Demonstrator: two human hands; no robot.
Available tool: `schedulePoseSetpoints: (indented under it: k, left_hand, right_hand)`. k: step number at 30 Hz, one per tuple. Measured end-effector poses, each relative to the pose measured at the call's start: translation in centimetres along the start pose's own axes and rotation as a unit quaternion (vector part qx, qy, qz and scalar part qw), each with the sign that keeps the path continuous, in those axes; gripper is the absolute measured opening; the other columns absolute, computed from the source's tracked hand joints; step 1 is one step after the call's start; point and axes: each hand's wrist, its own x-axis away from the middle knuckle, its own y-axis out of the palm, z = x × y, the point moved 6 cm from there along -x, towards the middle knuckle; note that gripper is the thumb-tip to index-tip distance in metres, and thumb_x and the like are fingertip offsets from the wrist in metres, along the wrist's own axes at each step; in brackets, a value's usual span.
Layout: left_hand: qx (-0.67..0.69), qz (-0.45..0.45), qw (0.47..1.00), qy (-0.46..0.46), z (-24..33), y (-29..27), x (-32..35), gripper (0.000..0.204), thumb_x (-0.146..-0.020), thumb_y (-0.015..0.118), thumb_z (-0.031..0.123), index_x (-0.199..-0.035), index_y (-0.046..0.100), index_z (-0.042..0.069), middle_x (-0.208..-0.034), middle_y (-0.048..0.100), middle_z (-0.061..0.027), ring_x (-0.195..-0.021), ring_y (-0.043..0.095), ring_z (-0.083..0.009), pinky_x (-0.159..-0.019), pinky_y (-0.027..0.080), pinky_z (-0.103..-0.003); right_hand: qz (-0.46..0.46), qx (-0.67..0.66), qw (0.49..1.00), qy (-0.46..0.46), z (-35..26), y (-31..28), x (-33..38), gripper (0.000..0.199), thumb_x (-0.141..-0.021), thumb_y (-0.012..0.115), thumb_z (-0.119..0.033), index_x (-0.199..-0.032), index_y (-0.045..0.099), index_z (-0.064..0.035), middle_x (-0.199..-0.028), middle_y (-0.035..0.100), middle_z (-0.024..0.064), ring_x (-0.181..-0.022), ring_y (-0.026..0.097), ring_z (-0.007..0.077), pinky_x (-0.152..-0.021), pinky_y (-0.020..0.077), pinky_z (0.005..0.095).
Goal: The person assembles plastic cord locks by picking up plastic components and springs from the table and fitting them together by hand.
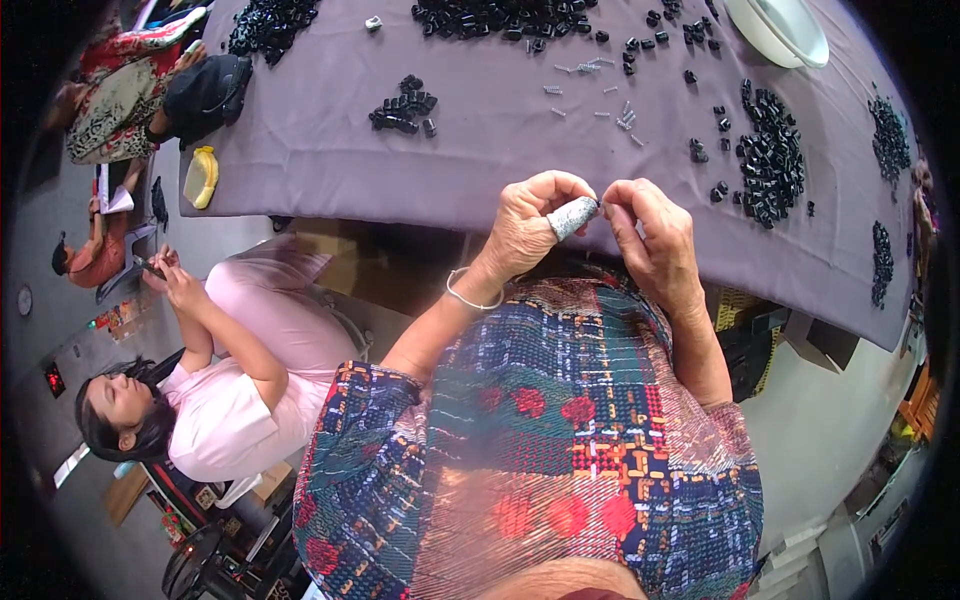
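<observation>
My left hand (522,228) is closed in a pinch just over the table's near edge. A grey-white speckled wrap (572,217) covers its thumb. At its fingertips shows a small dark piece (598,206), mostly hidden by the fingers. Close against it, my right hand (656,240) pinches thumb and forefinger together; what they hold is too small to make out. Beyond the hands lie several small metal springs (626,117) on the purple-grey tablecloth (480,165). A small heap of black plastic parts (405,105) lies to the left, and a larger black heap (770,155) to the right.
More black parts (500,18) are piled at the far side. A white basin (785,30) stands at the far right. On the table's left corner lies a yellow-edged object (201,178). A seated person in pink (235,400) holds a phone at my left; other people sit beyond.
</observation>
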Motion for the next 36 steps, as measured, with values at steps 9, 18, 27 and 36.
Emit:
schedulePoseSetpoints:
  k: [9,18,27,36]
  left_hand:
    - [0.063,-0.009,0.997,0.031,-0.2,0.2,0.0,0.010,-0.087,0.065,0.007,-0.095,0.064,0.001,-0.087,0.065,-0.0026,-0.079,0.058,-0.0070,-0.070,0.049,-0.022]
    - [0.114,0.000,0.993,0.012,-0.1,0.6,-0.2,0.011,-0.089,0.062,0.009,-0.097,0.062,0.002,-0.082,0.063,-0.0030,-0.070,0.059,-0.0101,-0.064,0.049,-0.023]
    - [0.141,0.005,0.990,0.007,-0.5,1.1,-0.4,0.012,-0.091,0.061,0.010,-0.100,0.061,0.002,-0.087,0.063,-0.0018,-0.076,0.059,-0.0070,-0.068,0.050,-0.021]
    - [0.186,-0.021,0.982,0.022,-0.8,0.8,-1.0,0.011,-0.090,0.060,0.009,-0.098,0.060,0.001,-0.087,0.063,-0.0059,-0.073,0.060,-0.0120,-0.067,0.051,-0.025]
  right_hand:
    - [0.043,-0.049,0.996,0.066,1.3,0.7,0.5,0.006,-0.084,0.061,0.000,-0.090,0.061,0.0014,-0.076,0.063,0.0078,-0.070,0.062,0.0141,-0.064,0.0481,0.0248]
    - [0.055,-0.083,0.994,0.052,1.2,0.3,0.3,0.010,-0.083,0.065,-0.001,-0.092,0.061,0.0004,-0.076,0.060,0.0048,-0.065,0.055,0.0098,-0.058,0.0451,0.0242]
    - [0.094,-0.083,0.990,0.062,1.6,0.5,0.7,0.009,-0.082,0.065,-0.002,-0.090,0.061,0.0008,-0.073,0.061,0.0060,-0.063,0.059,0.0107,-0.056,0.0458,0.0242]
    - [0.186,0.076,0.980,0.002,2.6,-3.6,0.5,0.016,-0.078,0.069,-0.004,-0.093,0.063,-0.0022,-0.081,0.059,0.0074,-0.070,0.057,0.0164,-0.062,0.0460,0.0281]
